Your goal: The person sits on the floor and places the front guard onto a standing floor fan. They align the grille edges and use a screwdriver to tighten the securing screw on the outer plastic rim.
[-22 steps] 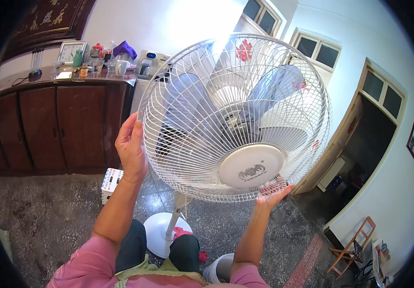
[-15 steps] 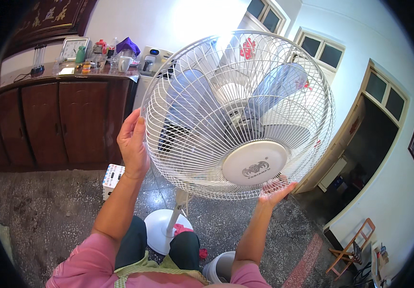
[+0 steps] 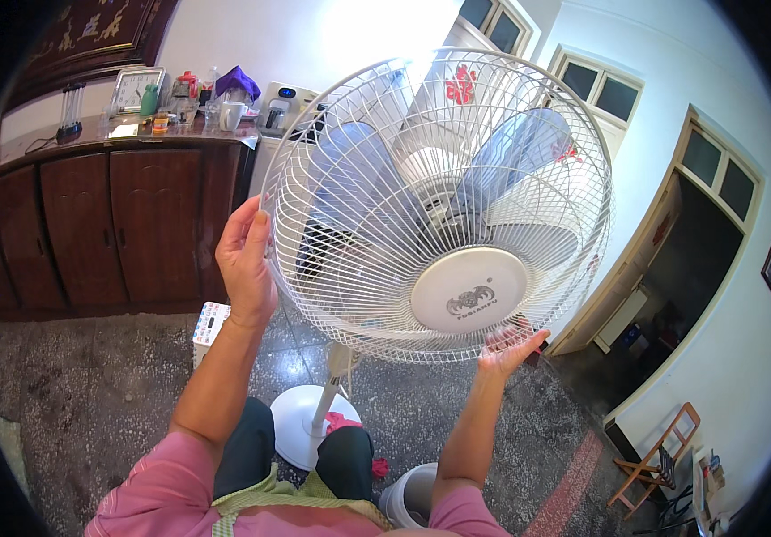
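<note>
A white wire fan guard (image 3: 349, 327) fills the middle of the view, its round white centre disc (image 3: 468, 294) facing me. Through the wires show translucent blue fan blades (image 3: 512, 161). My left hand (image 3: 247, 273) grips the guard's left rim, thumb toward me. At the lower right rim, my right hand (image 3: 506, 353) holds the guard from below, its fingers partly behind the wires. Under the guard a white pole (image 3: 324, 403) rises from a round white fan base (image 3: 289, 430) on the floor, beside my knees. Whether the guard's rim is fastened all round, I cannot tell.
A grey-white bucket (image 3: 409, 495) stands by my right knee, near a pink-red cloth (image 3: 379, 467). A patterned white box (image 3: 212, 324) sits left of the fan. Behind it is a dark wooden cabinet (image 3: 76, 228) with cups and bottles. A folding wooden chair (image 3: 658, 465) leans at right.
The fan guard has shifted slightly left and upward, its centre disc with it. Both my hands have moved a little along with it and keep their hold.
</note>
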`<state>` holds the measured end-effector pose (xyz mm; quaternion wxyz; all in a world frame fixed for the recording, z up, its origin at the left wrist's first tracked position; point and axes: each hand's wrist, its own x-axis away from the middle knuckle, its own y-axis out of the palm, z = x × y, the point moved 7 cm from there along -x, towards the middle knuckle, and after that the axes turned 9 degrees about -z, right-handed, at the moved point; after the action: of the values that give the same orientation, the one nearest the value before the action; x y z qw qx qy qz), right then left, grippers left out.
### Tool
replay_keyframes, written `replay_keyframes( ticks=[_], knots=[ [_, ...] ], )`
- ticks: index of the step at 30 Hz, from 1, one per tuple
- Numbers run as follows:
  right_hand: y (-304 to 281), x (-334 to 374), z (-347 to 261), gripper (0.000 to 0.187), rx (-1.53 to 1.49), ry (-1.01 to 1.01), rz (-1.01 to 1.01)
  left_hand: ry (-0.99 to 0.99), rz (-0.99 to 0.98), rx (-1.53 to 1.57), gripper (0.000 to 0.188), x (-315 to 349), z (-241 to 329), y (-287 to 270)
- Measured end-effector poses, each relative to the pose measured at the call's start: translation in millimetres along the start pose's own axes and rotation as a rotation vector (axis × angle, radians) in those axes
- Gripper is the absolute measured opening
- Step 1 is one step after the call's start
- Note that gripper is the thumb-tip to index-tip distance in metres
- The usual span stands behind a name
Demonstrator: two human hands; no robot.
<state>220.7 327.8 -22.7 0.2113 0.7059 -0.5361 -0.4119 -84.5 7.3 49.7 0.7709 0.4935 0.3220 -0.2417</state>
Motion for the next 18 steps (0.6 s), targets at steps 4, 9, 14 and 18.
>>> replay_keyframes(
  ticks=[4,9,14,18],
  knots=[
    [13,1,-1,0.070,-0.047,-0.056,0.025,0.009,-0.003,-0.017,0.024,-1,0,-2],
    [8,-4,1,0.076,-0.027,-0.029,0.020,-0.015,0.021,-0.018,0.024,-2,-6,-12],
    [34,6,-11,0.085,-0.040,-0.145,-0.103,-0.005,0.008,0.002,0.026,-1,-8,-9],
    [33,7,-15,0.078,0.016,-0.148,-0.020,0.015,-0.028,0.019,0.026,-2,-7,-8]
  ],
)
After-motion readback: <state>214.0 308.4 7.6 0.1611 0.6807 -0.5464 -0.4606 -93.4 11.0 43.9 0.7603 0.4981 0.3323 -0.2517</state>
